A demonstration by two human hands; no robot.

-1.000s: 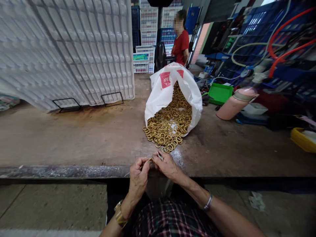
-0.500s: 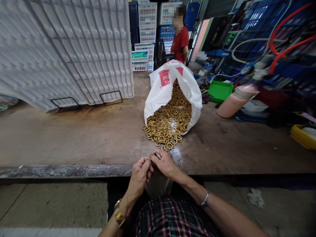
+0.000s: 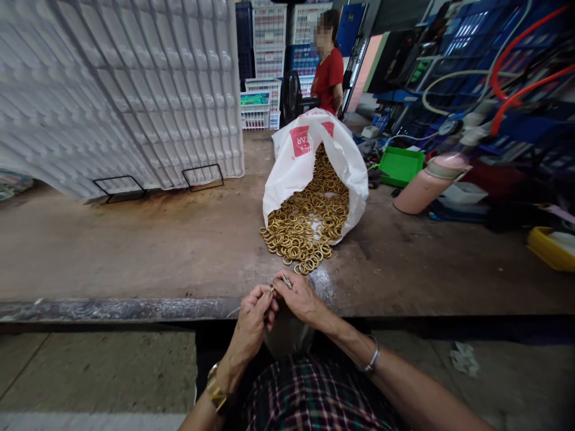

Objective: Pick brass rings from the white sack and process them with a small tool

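My left hand is closed in a pinch at the table's front edge. Between its thumb and forefinger shows a small gold-coloured bit, which looks like a ring seen edge-on. Close beside it, the fingertips nearly meeting, my right hand is closed around a small silvery metal tool; its kind is mostly hidden by the fingers. Just beyond both hands, a heap of gold-coloured rings spills from the mouth of a white plastic sack lying on its side.
The brown worktable carries stacked white moulded trays at the left, near black wire stands. Right of the sack are a green tray, a pink bottle and a yellow container. A person in red is behind the table.
Both hands stay almost in place. The gold-coloured bit at the left fingertips now shows more clearly, and the tool in my right hand has shifted slightly.
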